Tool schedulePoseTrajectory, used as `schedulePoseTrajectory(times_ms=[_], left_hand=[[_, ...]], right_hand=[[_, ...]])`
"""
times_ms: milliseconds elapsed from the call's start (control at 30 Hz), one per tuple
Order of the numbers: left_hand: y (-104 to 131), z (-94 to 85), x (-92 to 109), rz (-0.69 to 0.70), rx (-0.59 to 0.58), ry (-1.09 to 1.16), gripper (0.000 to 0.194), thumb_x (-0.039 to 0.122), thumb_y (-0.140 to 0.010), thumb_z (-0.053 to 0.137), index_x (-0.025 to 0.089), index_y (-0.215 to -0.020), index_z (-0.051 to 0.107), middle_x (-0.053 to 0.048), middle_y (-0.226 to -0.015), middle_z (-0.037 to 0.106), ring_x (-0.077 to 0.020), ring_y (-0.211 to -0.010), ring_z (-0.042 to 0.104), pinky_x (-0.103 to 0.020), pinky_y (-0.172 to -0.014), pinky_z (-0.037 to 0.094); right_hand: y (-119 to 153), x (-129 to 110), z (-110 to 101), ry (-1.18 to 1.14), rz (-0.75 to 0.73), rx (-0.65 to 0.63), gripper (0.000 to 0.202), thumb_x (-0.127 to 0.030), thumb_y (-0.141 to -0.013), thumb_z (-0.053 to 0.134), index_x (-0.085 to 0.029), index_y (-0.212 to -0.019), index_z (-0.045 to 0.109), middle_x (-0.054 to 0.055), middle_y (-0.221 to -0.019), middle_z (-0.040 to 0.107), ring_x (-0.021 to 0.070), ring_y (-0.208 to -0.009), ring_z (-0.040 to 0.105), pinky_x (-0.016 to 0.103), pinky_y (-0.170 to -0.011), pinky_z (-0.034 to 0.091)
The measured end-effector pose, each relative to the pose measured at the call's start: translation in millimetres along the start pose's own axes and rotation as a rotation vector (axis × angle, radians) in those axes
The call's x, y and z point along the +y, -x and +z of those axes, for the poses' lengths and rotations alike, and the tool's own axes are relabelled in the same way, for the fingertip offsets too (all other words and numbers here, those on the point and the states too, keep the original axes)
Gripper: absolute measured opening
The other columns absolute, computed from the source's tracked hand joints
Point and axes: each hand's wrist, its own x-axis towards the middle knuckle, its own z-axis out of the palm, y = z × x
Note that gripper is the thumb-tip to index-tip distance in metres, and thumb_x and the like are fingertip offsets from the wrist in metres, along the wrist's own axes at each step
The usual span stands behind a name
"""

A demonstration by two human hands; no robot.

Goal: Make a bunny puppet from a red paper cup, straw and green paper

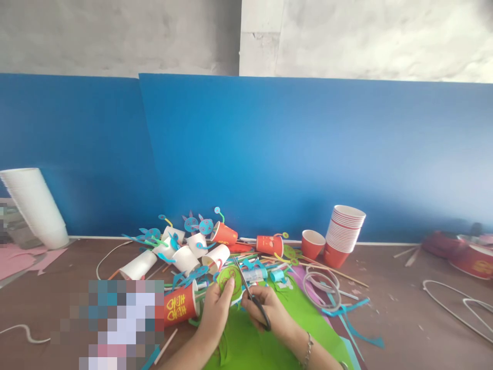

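Note:
My left hand (219, 307) pinches a round green paper piece (227, 279) with a face drawn on it, thumb on its front. My right hand (265, 308) is closed round the dark handles of the scissors (252, 296), whose blades point up and left beside the right edge of the green piece. Whether the blades touch the paper is hard to tell. Green paper sheets (292, 334) lie under both hands. A red cup with yellow print (179, 307) lies on its side left of my left hand.
White cups (185, 260), blue paper animal shapes (206, 226) and more red cups (270, 245) lie behind my hands. Stacked cups (345, 228) stand right, a taller white stack (36, 208) far left. Coiled cord (321, 290) lies right. A blue panel (300, 154) rises behind.

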Motion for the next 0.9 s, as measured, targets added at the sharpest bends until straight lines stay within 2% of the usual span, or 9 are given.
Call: schedulePoseTrajectory(times_ms=[300,633,900], left_hand=[[1,0.2,5,-0.005,-0.095,-0.025,0.042,0.057,-0.076,0.057,0.016,-0.064,0.059,0.002,-0.054,0.053,-0.0142,-0.054,0.048,-0.025,-0.054,0.039],[1,-0.2,5,-0.052,-0.099,0.052,0.04,0.055,-0.073,0.062,0.015,-0.068,0.062,0.0,-0.06,0.058,-0.0149,-0.057,0.051,-0.025,-0.055,0.042],[1,-0.9,2,-0.07,-0.11,0.104,0.039,0.053,-0.075,0.061,0.015,-0.068,0.057,0.003,-0.058,0.05,-0.0114,-0.052,0.046,-0.024,-0.052,0.04]], right_hand=[[-1,3,-6,-0.021,0.024,-0.024,0.031,-0.044,-0.07,0.066,-0.016,-0.068,0.054,-0.008,-0.037,0.046,0.005,-0.029,0.036,0.016,-0.031,0.021],[2,-4,-8,-0.002,0.011,-0.057,0.032,-0.044,-0.072,0.067,-0.017,-0.063,0.053,-0.01,-0.035,0.04,0.0041,-0.03,0.03,0.017,-0.032,0.022],[-1,4,-15,0.016,0.013,-0.088,0.03,-0.042,-0.075,0.064,-0.016,-0.065,0.054,-0.011,-0.035,0.04,0.0037,-0.029,0.032,0.015,-0.031,0.024]])
